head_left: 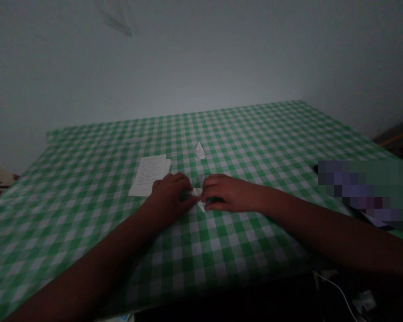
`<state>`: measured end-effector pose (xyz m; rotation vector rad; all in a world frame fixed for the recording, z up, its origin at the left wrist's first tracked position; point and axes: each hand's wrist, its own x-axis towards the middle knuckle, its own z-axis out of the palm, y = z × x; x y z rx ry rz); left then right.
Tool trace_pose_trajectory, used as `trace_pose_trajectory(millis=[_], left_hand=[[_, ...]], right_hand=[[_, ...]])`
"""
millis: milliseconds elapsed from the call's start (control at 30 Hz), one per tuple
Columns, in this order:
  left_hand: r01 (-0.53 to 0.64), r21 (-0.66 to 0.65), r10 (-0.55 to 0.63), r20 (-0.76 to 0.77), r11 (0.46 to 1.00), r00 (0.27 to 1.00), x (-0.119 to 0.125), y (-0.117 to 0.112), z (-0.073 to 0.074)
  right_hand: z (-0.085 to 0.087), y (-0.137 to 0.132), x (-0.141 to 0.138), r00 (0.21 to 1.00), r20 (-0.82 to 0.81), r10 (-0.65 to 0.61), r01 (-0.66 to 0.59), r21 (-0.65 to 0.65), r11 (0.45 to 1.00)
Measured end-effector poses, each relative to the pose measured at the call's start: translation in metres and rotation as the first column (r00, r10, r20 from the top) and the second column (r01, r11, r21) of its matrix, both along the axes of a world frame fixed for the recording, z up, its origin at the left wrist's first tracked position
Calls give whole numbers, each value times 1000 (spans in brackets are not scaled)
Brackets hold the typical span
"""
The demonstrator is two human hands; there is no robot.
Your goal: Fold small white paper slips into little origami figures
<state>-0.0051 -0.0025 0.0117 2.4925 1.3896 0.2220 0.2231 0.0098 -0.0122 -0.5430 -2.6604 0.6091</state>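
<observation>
Between my hands, low on the checked cloth, lies a small piece of printed paper (201, 205), partly covered by fingers. My left hand (171, 192) is curled with its thumb and fingertips on the paper's left side. From the right, my right hand (225, 193) bends its fingers and thumb onto the same piece. Beyond them rests a small folded paper (199, 151) with print on it, touched by neither hand. A stack of printed sheets (149, 172) lies just beyond my left hand, which covers its lower right corner.
A green and white checked tablecloth (255, 138) covers the table, which reaches back to a grey wall (201, 58). Toward the right edge lies a dark flat device (372, 219), mostly blurred out. A thin pale strip (136, 140) lies at the back left. A white cable (337, 286) hangs below the front edge.
</observation>
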Motion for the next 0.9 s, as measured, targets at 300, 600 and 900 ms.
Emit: trace_pose_trajectory(millis=[300, 600, 900], left_hand=[[-6, -16, 6, 9, 1000, 1000, 0, 1, -1], [-29, 13, 29, 25, 1000, 999, -3, 6, -13], [-24, 4, 24, 31, 1000, 999, -1, 5, -9]], right_hand=[[3, 1, -5, 998, 25, 63, -64, 70, 996], [0, 0, -10, 1000, 21, 11, -11, 18, 1000], [-2, -4, -11, 997, 3, -80, 80, -23, 997]])
